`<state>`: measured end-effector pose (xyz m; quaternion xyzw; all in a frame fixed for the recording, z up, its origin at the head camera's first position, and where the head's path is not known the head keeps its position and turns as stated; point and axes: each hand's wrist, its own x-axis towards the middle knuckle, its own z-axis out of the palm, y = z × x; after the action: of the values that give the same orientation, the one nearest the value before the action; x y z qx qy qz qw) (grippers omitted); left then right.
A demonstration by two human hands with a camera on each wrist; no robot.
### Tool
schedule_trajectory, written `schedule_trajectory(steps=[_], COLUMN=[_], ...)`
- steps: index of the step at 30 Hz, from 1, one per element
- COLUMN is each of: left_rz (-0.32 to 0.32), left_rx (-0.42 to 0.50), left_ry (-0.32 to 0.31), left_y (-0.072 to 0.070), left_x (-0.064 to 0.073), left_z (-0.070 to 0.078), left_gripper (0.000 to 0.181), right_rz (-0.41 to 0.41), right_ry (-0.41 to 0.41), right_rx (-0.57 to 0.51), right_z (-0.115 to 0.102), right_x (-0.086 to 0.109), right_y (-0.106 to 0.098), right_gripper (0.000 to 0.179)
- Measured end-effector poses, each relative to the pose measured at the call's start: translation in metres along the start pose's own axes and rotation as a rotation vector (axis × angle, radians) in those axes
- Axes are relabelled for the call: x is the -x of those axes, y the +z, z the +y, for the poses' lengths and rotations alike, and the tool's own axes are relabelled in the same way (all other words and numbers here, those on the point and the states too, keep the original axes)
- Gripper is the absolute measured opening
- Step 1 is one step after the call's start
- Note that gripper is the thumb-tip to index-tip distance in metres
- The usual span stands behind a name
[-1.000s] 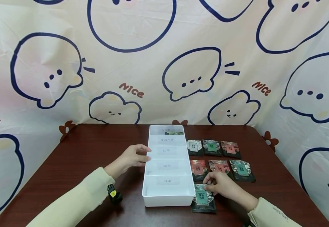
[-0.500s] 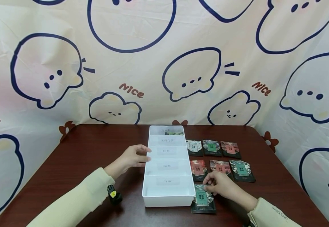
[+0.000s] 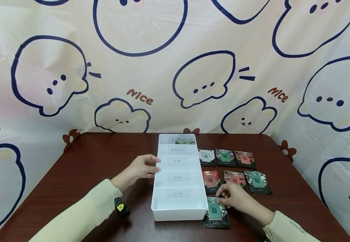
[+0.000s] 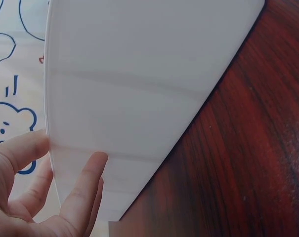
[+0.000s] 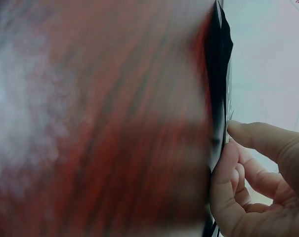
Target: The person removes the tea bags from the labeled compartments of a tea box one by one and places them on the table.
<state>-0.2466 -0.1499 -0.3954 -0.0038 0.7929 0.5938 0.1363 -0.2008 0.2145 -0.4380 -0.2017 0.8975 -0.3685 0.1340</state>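
Note:
A long white divided box (image 3: 179, 215) with paper labels in its compartments stands on the table. My left hand (image 3: 141, 168) is at its left side, one fingertip at the rim and other fingers reaching along the outer wall (image 4: 129, 108) in the left wrist view. To the right of the box's near end lies a green-labelled tea packet (image 3: 215, 215). Thumb and bent fingers of my right hand (image 3: 236, 200) pinch it at its upper right edge. In the right wrist view the packet (image 5: 218, 74) appears nearly edge-on, beside my curled fingers (image 5: 226, 197).
Behind my right hand lie a red packet (image 3: 211, 180), another red packet (image 3: 235, 177) and a green packet (image 3: 257, 181). Farther back are white (image 3: 206, 157), green (image 3: 225, 157) and red (image 3: 245, 158) packets. Green-topped contents (image 3: 185, 142) show in the box's far compartment. A patterned cloth (image 3: 163, 74) hangs behind the table.
Both hands stay in place, as do the box and the near tea packet. The middle red packet behind my right hand has shifted slightly to the right.

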Motion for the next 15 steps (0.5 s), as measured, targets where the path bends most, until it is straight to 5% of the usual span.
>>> schedule_trajectory(steps=[8,15], left_rz=[-0.006,0.0], left_rx=[-0.016,-0.022], left_ry=[0.007,0.009], left_y=[0.001,0.0], left_x=[0.002,0.0], left_z=[0.001,-0.001], left_gripper=[0.038,0.039], right_rz=[-0.028,0.046], right_ry=[-0.013,-0.06], right_rx=[-0.037,-0.053], right_z=[-0.007,-0.042], right_x=[0.0,-0.013], right_y=[-0.011,-0.049], right_gripper=[0.014,0.018])
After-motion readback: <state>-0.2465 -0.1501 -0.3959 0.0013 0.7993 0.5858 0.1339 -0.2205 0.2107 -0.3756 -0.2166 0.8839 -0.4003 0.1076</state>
